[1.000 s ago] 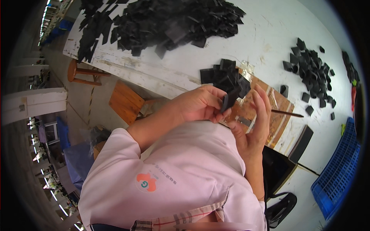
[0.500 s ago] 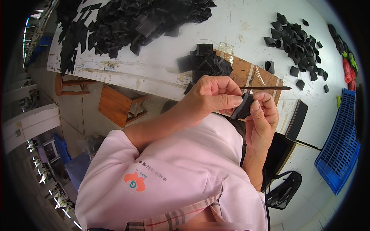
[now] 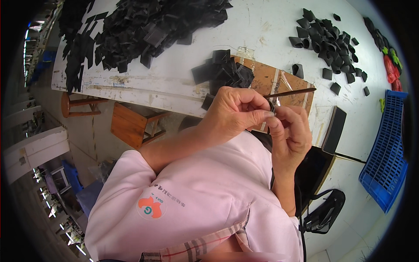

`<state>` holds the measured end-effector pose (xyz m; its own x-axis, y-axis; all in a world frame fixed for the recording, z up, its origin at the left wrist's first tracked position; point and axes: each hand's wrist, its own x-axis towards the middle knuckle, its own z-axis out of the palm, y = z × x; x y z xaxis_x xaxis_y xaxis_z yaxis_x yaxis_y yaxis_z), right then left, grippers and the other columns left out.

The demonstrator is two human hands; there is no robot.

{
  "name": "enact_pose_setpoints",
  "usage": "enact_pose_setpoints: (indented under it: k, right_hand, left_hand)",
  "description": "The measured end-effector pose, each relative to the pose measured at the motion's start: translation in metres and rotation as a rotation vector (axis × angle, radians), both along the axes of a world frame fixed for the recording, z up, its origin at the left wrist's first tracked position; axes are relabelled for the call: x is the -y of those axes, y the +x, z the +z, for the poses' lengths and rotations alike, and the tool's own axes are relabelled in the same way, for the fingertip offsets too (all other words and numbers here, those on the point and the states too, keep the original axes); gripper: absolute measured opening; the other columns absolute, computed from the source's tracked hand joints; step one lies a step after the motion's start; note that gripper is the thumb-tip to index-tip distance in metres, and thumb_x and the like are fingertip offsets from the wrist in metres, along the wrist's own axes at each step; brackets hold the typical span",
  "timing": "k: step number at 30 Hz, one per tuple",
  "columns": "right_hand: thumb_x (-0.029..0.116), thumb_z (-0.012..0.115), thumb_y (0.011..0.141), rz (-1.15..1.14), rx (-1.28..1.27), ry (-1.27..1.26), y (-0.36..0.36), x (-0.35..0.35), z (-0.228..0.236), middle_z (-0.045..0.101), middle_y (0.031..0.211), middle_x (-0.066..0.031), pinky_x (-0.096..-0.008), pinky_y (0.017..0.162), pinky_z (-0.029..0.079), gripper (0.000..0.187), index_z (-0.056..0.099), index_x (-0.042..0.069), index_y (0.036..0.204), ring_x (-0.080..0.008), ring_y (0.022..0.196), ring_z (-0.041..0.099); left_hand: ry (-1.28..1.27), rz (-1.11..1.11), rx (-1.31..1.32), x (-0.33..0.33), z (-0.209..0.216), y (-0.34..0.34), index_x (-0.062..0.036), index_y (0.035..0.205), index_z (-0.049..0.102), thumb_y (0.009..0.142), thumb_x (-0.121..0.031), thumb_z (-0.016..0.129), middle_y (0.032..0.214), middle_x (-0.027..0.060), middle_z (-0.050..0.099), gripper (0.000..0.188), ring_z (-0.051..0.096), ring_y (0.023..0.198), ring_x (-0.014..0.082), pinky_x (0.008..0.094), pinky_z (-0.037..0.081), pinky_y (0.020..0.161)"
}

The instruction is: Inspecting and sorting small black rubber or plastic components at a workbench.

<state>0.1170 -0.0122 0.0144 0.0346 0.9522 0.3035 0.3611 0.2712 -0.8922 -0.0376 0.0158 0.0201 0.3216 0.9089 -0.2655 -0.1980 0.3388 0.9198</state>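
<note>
Well, the left hand (image 3: 242, 108) and right hand (image 3: 293, 131) are pinching a small, mostly hidden black piece (image 3: 271, 104) near the brown rod (image 3: 293, 92), both grips closed on it, probably steadying it from two sides.

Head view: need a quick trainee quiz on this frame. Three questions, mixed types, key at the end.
1. Multiple choice: what colour is the slatted crate at the picture's right?
A) red
B) blue
C) yellow

2. True or false: the fingertips of the left hand and the right hand meet closely around a small dark piece.

3. Fill in: of the loose heaps of black pieces on the white table, the largest heap lies toward the picture's ____.

Key: 1. B. 2. True. 3. Upper left.
</note>
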Motion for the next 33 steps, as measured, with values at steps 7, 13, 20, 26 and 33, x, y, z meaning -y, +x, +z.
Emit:
enact_pose_setpoints:
  k: [7, 13, 20, 26, 33]
  right_hand:
    - [-0.002, 0.065, 0.074, -0.137, 0.471, 0.240, -0.001, -0.003, -0.004, 0.054, 0.077, -0.0108, -0.0307, 0.049, 0.042, 0.014, 0.061, -0.001, 0.087, -0.0225, 0.059, 0.053]
    - [0.000, 0.066, 0.076, -0.208, 0.060, -0.022, 0.006, -0.011, -0.014, 0.052, 0.068, -0.0022, -0.0240, 0.045, 0.035, 0.008, 0.061, -0.001, 0.082, -0.0088, 0.054, 0.045]
    - [0.009, 0.062, 0.083, 0.321, -1.477, -0.675, 0.018, -0.014, -0.016, 0.049, 0.067, 0.0026, -0.0170, 0.044, 0.026, 0.010, 0.062, -0.001, 0.084, -0.0036, 0.055, 0.036]
    - [0.023, 0.058, 0.090, 0.142, -0.739, -0.496, 0.022, -0.027, 0.032, 0.044, 0.064, 0.0068, -0.0170, 0.045, 0.024, 0.023, 0.055, 0.006, 0.075, -0.0010, 0.053, 0.032]
    - [0.026, 0.059, 0.090, 0.278, -0.852, -0.654, 0.021, -0.064, 0.029, 0.042, 0.061, 0.0074, -0.0169, 0.046, 0.024, 0.025, 0.053, 0.008, 0.072, -0.0010, 0.052, 0.031]
  left_hand:
    - [0.781, 0.237, -0.540, 0.004, -0.005, 0.026, 0.0008, 0.082, 0.058, 0.079, 0.002, 0.061, 0.067, 0.0008, 0.061, 0.004, 0.054, 0.057, 0.0025, 0.0199, 0.044, 0.048]
    - [-0.202, 0.045, 0.400, -0.008, 0.000, 0.018, 0.0005, 0.092, 0.055, 0.081, 0.003, 0.056, 0.079, 0.0034, 0.060, 0.010, 0.050, 0.051, 0.0021, 0.0172, 0.037, 0.041]
    - [0.277, 0.201, -0.072, -0.003, -0.001, 0.034, 0.0037, 0.088, 0.054, 0.078, 0.006, 0.052, 0.074, 0.0044, 0.060, 0.010, 0.052, 0.055, 0.0011, 0.0177, 0.042, 0.047]
    - [-0.341, 0.077, 0.608, -0.030, 0.016, 0.025, 0.0003, 0.094, 0.055, 0.084, 0.002, 0.048, 0.077, 0.0105, 0.064, 0.012, 0.036, 0.036, 0.0009, 0.0187, 0.034, 0.037]
    - [-0.565, -0.156, 0.949, -0.039, 0.009, 0.012, -0.0032, 0.105, 0.054, 0.090, -0.002, 0.048, 0.082, 0.0099, 0.063, 0.017, 0.029, 0.032, 0.0007, 0.0166, 0.022, 0.029]
